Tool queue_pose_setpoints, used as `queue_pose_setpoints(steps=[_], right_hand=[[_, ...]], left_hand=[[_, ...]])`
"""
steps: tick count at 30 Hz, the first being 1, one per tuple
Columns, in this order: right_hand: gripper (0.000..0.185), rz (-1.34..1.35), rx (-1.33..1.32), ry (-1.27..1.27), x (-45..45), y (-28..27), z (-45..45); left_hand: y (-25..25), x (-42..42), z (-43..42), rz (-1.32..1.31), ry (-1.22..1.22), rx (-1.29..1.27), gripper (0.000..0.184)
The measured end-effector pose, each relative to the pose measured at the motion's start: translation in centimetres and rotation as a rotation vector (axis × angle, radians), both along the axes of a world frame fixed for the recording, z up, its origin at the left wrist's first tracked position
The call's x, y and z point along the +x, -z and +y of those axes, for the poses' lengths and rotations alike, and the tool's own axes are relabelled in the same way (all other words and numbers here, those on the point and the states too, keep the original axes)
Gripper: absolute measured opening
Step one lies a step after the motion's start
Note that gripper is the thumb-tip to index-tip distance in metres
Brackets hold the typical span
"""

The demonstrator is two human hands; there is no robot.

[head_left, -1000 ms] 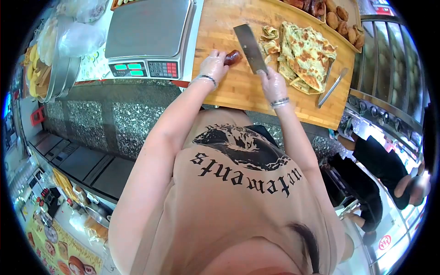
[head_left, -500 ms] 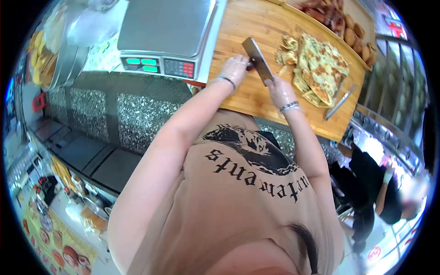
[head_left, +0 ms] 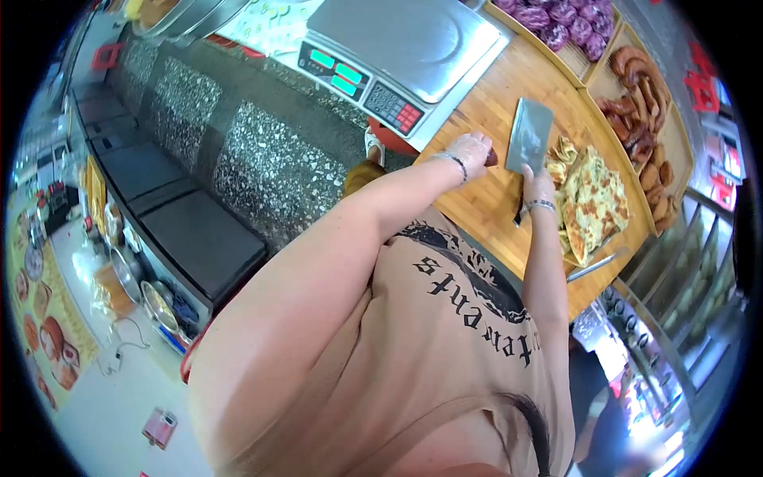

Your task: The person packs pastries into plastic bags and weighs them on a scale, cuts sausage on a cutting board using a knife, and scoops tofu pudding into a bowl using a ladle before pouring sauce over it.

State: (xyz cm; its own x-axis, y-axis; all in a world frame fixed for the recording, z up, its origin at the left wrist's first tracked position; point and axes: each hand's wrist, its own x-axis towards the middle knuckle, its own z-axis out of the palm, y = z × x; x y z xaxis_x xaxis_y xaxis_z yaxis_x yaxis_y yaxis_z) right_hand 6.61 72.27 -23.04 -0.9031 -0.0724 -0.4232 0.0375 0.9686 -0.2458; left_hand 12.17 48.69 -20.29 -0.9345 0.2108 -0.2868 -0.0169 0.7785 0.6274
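On the wooden board, my left hand, in a clear glove, is closed on a dark reddish-brown sausage, most of it hidden by the fingers. My right hand, also gloved, grips the cleaver by its dark handle. The wide blade lies nearly flat, a short way right of the sausage and apart from it. Browned flatbread is piled just right of my right hand, with smaller folded pieces at its upper left.
A digital scale stands left of the board. Metal tongs lie by the flatbread. Along the far right edge, trays hold sausages, brown oval pieces and purple items. Another person is at the lower right.
The view has turned, bringing more of the trays into sight. The cleaver has moved off the sausage, and its blade is tilted flatter. Both hands keep their holds.
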Motion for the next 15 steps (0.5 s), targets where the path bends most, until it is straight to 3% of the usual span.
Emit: queue_pose_setpoints(steps=[3,5,6,7,8,10,11,14,15], right_hand=[[0.046,-0.002,0.115,0.074,0.3,-6.9,-3.2],[0.037,0.620,-0.223,-0.161,1.4,-8.3,-4.5],[0.037,0.617,-0.219,-0.166,1.9,-8.5,-5.7],[0.036,0.442,-0.387,-0.176,2.5,-8.6,-7.3],[0.036,0.262,-0.547,-0.172,3.4,-8.5,-9.2],[0.040,-0.280,-0.731,0.185,5.5,-6.9,-14.3],[0.043,-0.240,-0.741,0.186,6.1,-5.6,-16.7],[0.050,0.000,-0.800,0.305,7.3,-1.1,-23.1],[0.051,-0.091,-0.910,0.409,7.5,-0.7,-24.6]], left_hand=[[-3.0,1.1,-1.4,-0.051,-0.087,0.063,0.040],[-6.1,2.6,-3.2,-0.074,-0.131,0.113,0.039],[-8.4,3.7,-5.0,-0.150,-0.177,0.211,0.038],[-9.6,4.6,-6.8,-0.224,-0.217,0.308,0.038],[-7.5,5.9,-8.2,-0.264,-0.243,0.349,0.035],[-5.8,8.8,-11.6,-0.306,-0.391,0.481,0.036],[-6.8,9.9,-13.3,-0.272,-0.446,0.402,0.040],[-7.0,12.0,-17.8,-0.388,-0.571,0.524,0.039],[-7.1,12.6,-19.1,-0.372,-0.580,0.500,0.039]])
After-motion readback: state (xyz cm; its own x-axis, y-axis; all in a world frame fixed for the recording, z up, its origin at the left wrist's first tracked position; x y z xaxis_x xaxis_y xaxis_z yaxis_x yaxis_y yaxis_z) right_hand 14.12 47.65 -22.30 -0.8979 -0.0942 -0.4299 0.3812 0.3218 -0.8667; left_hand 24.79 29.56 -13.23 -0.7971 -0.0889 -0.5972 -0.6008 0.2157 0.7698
